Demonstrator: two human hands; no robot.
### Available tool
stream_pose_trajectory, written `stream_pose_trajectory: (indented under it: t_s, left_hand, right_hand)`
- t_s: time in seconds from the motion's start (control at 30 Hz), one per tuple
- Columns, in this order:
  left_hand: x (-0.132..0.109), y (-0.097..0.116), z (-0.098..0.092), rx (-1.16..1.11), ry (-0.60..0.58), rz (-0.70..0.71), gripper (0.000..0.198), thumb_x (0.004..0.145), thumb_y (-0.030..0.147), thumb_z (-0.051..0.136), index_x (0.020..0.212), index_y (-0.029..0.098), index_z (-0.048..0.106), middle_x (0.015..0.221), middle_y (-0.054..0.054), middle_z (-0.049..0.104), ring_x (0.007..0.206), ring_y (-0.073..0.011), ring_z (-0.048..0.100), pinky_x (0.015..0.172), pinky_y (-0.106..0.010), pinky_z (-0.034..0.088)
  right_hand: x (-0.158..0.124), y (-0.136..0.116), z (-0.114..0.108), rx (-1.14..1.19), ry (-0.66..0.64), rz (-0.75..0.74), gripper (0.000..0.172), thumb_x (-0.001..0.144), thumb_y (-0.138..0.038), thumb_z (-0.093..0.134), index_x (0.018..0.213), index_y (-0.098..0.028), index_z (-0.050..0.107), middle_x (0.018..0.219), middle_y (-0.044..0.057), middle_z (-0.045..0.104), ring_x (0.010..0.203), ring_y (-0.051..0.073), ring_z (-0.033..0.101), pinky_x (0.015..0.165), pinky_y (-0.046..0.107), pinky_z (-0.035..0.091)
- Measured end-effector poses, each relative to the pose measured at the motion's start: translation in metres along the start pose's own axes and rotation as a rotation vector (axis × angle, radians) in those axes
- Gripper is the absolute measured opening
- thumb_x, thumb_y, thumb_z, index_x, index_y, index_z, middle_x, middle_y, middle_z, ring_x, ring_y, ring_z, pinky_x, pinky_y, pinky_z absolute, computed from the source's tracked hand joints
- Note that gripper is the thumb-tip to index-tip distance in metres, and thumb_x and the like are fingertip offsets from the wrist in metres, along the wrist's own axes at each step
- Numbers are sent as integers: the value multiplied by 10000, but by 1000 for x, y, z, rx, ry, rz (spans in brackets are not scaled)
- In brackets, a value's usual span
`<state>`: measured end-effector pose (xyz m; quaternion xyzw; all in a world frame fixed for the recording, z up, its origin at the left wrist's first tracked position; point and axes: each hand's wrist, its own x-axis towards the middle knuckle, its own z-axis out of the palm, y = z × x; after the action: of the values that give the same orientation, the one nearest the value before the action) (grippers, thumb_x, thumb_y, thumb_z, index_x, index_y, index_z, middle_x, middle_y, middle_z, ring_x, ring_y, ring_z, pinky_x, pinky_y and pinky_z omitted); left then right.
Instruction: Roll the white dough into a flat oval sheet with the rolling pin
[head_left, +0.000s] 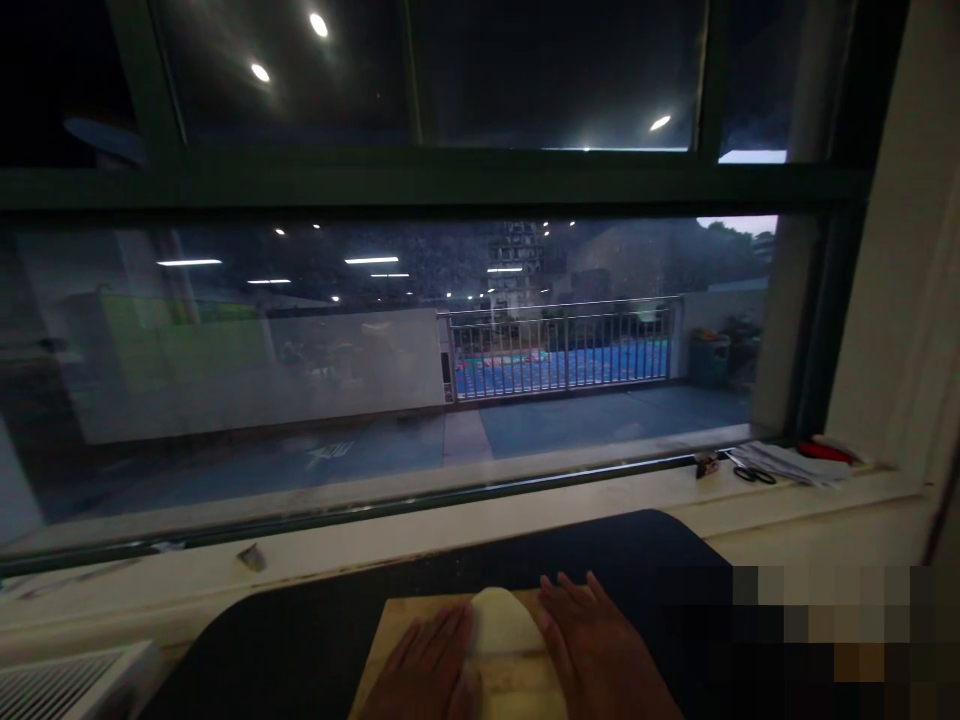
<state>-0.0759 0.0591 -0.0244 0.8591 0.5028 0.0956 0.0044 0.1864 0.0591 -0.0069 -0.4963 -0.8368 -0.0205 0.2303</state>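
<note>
Both flat and spread, left hand [424,668] and right hand [600,652] touch the dough lump [502,620] between them.

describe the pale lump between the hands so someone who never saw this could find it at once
Below the wide dark-framed window, a black mat holds a light wooden board. The smooth, pale, dome-shaped dough-like lump sits on that board, with the left hand and right hand flat against its sides. Nothing else near it is pale and rounded.
</note>
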Motion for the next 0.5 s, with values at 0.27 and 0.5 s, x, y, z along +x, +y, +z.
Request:
stream_pose_trajectory:
  t_s: [0.27, 0.5]
  left_hand:
    - [49, -4, -10, 5, -88, -81, 478, 1026, 324, 231, 1449, 252, 441, 1510, -62, 423, 1410, -249, 358, 1160, -562, 285]
    - [63, -6, -22, 40, -137, -145, 468, 1026, 321, 257, 1457, 258, 427, 1548, -59, 368, 1426, -270, 319, 1136, -561, 321]
  right_hand:
    - [66, 20, 13, -73, -110, 199, 381, 1009, -337, 351, 940, -229, 710, 978, 74, 729, 864, 205, 692, 750, 303, 484]
    - [83, 19, 9, -91, 14, 287, 512, 1049, -373, 263, 879, -186, 709, 889, 109, 746, 811, 225, 712, 685, 303, 448]
